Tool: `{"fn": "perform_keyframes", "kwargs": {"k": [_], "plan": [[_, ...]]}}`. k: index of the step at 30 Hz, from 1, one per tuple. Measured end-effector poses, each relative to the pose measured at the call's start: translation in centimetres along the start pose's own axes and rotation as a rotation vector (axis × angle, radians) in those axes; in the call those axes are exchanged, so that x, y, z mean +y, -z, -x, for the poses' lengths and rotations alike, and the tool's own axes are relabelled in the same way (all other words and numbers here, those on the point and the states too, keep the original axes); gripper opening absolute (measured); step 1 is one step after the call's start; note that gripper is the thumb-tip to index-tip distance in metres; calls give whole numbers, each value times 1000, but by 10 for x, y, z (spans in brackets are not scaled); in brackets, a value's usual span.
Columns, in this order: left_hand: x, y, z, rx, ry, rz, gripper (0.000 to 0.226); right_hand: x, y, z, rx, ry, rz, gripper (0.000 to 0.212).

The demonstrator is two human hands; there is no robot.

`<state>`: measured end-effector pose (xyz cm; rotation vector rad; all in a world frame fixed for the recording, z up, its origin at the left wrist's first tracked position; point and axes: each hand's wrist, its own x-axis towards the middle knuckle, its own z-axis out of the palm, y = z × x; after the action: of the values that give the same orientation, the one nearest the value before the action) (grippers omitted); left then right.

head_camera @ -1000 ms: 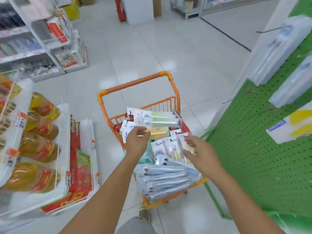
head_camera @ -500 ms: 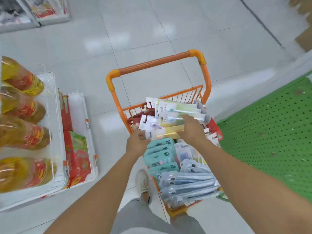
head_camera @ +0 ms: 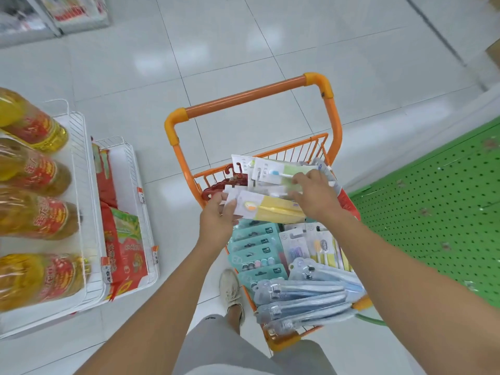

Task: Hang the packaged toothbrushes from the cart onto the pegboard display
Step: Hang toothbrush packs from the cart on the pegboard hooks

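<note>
With our left hand (head_camera: 217,220) and right hand (head_camera: 315,197) gripping the yellow toothbrush pack (head_camera: 273,209), neighbouring packs could have snagged and spilled.

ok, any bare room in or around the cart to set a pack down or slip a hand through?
Cart basket: packed, with toothbrush packs stacked to the rim and both hands over the far end. Free: white floor tiles beyond the orange handle, and the floor strip between cart and white wire shelf. The green pegboard shows bare.
</note>
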<state>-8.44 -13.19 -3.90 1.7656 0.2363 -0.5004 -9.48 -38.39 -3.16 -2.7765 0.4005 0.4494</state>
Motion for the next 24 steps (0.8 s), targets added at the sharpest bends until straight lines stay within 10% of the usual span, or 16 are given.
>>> {"fn": "perform_keyframes", "kwargs": {"k": [6, 12, 17, 24], "plan": [[35, 8, 9, 133, -51, 264, 10, -1, 6, 3, -59, 74, -175, 16], [89, 10, 17, 92, -1, 661, 13, -12, 48, 58, 399, 58, -524, 9], [142, -19, 28, -118, -39, 548, 14, -39, 99, 112, 468, -61, -1151, 16], [181, -98, 96, -360, -51, 456, 12, -6, 96, 193, 526, -278, -1298, 16]]}}
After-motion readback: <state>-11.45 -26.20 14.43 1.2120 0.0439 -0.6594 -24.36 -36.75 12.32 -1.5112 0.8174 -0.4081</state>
